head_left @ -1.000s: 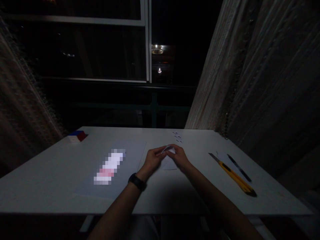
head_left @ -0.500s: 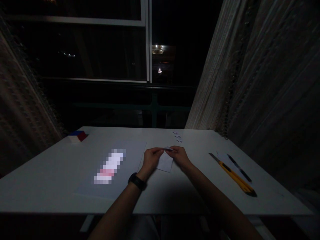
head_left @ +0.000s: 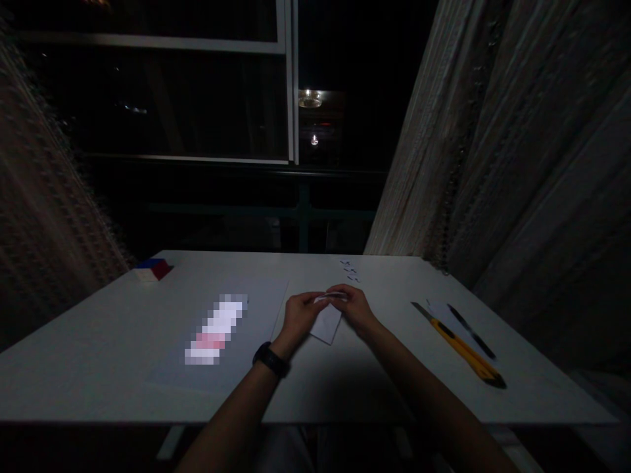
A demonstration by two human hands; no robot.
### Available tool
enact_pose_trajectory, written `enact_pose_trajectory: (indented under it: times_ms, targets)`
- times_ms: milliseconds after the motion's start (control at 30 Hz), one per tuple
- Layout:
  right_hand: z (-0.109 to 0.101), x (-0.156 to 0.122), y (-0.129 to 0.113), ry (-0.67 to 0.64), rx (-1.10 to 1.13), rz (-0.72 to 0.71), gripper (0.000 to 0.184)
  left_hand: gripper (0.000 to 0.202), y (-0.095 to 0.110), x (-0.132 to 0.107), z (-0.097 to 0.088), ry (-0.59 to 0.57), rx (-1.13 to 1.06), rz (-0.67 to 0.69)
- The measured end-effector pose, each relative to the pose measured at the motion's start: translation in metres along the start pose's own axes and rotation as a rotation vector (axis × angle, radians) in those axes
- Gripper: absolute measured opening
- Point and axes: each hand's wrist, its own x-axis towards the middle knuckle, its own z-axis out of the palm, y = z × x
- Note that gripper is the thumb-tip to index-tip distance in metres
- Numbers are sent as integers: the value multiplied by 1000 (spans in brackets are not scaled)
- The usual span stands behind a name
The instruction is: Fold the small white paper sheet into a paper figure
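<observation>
Between both hands is a small piece of white paper (head_left: pixel 326 324), its top edge bent over and its lower part hanging toward me. My left hand (head_left: pixel 300 316), with a dark band on the wrist, pinches the paper's upper left side. On the upper right side, my right hand (head_left: pixel 357 309) grips the same paper, its fingers lying across the fold. The thumbs almost meet at the middle. Part of the folded edge is hidden behind the fingers.
Left of my hands, a glowing phone (head_left: pixel 217 328) with a blurred screen lies on a large white sheet (head_left: pixel 266 335). To the right are a yellow utility knife (head_left: pixel 463 348), a dark pen (head_left: pixel 470 330) and a paper strip. Small marked paper pieces (head_left: pixel 350 270) and a coloured block (head_left: pixel 154 269) sit farther back.
The paper has turned slightly, its lower corner now pointing more toward me. The fingers of my right hand have shifted leftward over the folded top edge.
</observation>
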Motion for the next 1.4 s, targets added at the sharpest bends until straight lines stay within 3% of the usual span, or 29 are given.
enact_pose_trajectory:
  times_ms: [833,1067,1233,1400]
  targets:
    - [0,1,7,43,52,10,22,27,2,-2,-1,47,-56,-51]
    - [-2,1,3,4,37,-29,19,37,5,-2,0,38,-88,-34]
    - [-1,0,-1,-56,15,-45,18,32,4,0,-1,55,-52,-31]
    - [1,1,4,-7,-9,-68,16,31,2,0,-1,40,-68,-36]
